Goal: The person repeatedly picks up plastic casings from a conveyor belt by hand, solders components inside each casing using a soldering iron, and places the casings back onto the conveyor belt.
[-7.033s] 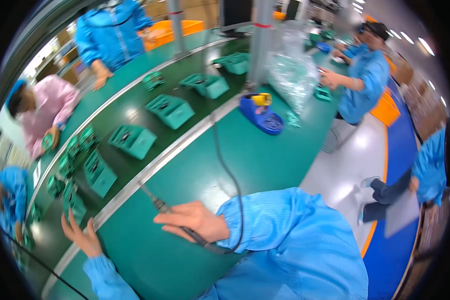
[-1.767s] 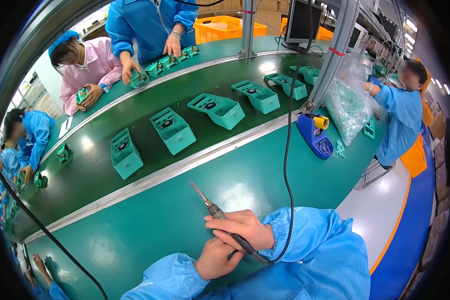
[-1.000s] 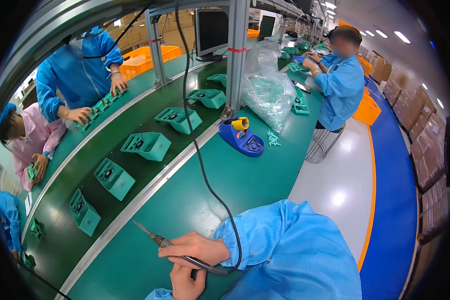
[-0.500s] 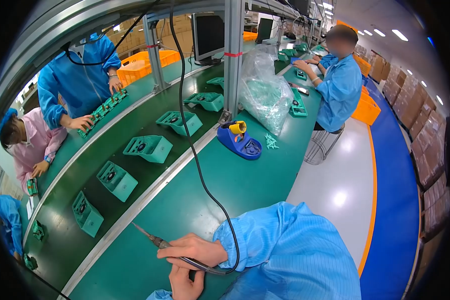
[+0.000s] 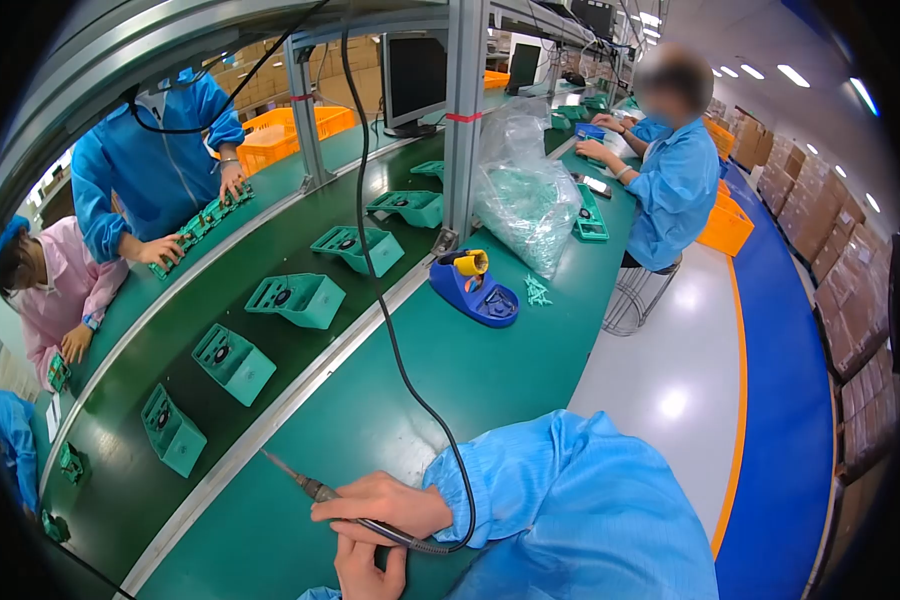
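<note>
My right hand [image 5: 390,506] is closed around the dark handle of a soldering iron [image 5: 320,490]. Its thin tip points up and left, beside the metal rail, and its black cable loops up past my sleeve. Just below, my left hand [image 5: 362,568] rests close under the right one, thumb and forefinger apart with nothing seen between them; its other fingers are hidden. Across the rail, several green plastic housings [image 5: 234,364] with round black parts stand in a row on the dark green belt [image 5: 300,368].
A blue soldering iron stand [image 5: 474,294] with a yellow holder sits on the bench, beside small pale green pieces [image 5: 537,291] and a clear bag [image 5: 525,200] of such pieces. A metal post [image 5: 464,120] rises behind. Co-workers handle green parts across the belt; another person [image 5: 675,150] sits right.
The view has shifted slightly. My hands and the soldering iron keep nearly the same pose. The seated person on the right has moved their hands by a blue container.
</note>
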The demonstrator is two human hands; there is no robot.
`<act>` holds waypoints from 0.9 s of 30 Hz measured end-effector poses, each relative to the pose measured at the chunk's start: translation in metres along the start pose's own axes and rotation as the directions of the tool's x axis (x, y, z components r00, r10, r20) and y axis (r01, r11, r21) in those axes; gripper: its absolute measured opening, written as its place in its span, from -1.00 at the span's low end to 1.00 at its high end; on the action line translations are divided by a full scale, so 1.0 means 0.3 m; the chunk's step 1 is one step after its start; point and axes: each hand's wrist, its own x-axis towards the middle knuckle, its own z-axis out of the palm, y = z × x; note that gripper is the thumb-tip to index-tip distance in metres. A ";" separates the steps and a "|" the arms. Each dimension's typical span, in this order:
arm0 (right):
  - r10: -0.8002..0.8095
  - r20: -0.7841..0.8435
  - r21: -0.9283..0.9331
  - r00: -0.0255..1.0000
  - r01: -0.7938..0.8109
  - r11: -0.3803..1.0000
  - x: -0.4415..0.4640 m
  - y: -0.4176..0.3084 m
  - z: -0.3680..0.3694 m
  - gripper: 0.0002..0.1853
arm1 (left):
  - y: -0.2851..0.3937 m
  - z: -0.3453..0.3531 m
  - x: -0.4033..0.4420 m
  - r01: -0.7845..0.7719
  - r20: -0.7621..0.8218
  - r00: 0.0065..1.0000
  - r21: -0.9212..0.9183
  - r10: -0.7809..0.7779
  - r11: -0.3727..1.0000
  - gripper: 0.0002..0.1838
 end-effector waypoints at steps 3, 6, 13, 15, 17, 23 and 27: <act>0.014 0.011 0.009 1.000 -0.014 1.000 0.000 -0.008 0.000 -0.69 | 0.003 -0.005 -0.009 0.029 0.022 0.999 0.001 -0.029 1.000 -0.61; 0.013 0.010 0.021 1.000 -0.013 1.000 0.003 -0.013 0.000 -0.69 | 0.002 -0.005 -0.012 0.029 0.031 0.999 0.014 -0.030 0.999 -0.58; 0.032 0.027 0.031 0.999 -0.033 0.999 0.000 -0.018 -0.007 -0.69 | 0.006 -0.006 -0.014 0.024 0.035 0.999 0.032 -0.025 0.999 -0.55; 0.035 0.031 0.036 0.999 -0.036 0.999 -0.002 -0.014 -0.012 -0.69 | 0.007 -0.003 -0.013 0.043 0.042 0.998 0.024 -0.044 0.999 -0.56; 0.026 0.029 0.034 0.999 -0.027 0.999 -0.002 -0.010 -0.021 -0.68 | 0.013 0.003 -0.003 0.017 0.026 0.999 0.032 -0.018 0.999 -0.59; 0.027 0.075 0.037 0.997 -0.030 0.999 -0.008 -0.001 -0.017 -0.66 | 0.006 0.001 -0.003 0.026 0.056 0.998 0.005 -0.027 1.000 -0.70; 0.041 0.085 0.040 0.995 -0.045 0.998 -0.009 -0.004 -0.017 -0.66 | 0.018 -0.001 0.003 0.028 0.048 0.998 -0.017 -0.027 0.999 -0.72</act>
